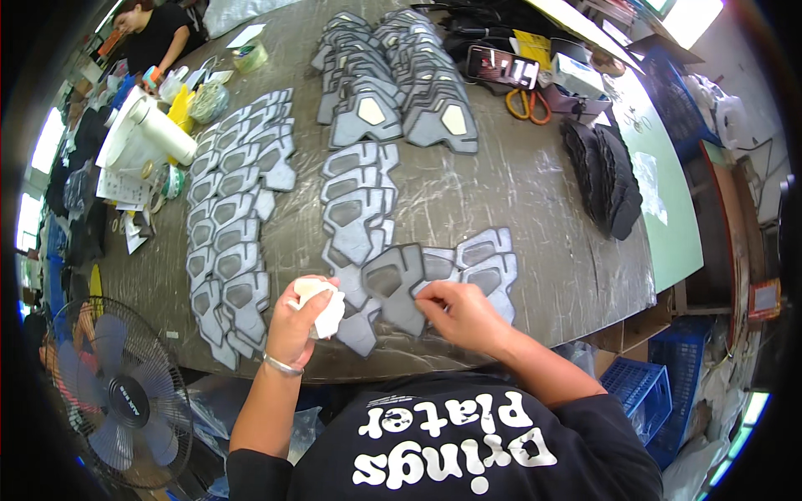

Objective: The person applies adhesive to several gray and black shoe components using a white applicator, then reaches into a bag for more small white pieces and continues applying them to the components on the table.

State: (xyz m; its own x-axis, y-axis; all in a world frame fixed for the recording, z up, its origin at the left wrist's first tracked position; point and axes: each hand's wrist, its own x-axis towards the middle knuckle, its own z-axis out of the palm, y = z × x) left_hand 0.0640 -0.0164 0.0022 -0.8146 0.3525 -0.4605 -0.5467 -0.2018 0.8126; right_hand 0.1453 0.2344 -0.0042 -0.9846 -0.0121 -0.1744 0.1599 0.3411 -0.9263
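My left hand (288, 330) is closed round a small stack of cream-white cut patches (327, 316) near the table's front edge. My right hand (469, 316) is pinched at the right edge of a dark grey shaped panel (405, 313), which has a recessed area in its upper part. This panel overlaps lighter grey panels (359, 332) beneath it. More overlapping grey panels (491, 280) lie just beyond my right hand. A column of similar panels (351, 213) runs away from me, with bare recesses. Farther back, stacked panels (368, 121) carry cream patches in their recesses.
Rows of grey panels (238, 209) cover the table's left side. Black pieces (601, 179), orange-handled scissors (528, 105) and a phone (501, 67) lie on the right. A fan (125, 401) stands at lower left, blue crates (639, 388) at lower right. Another person (159, 37) is at far left.
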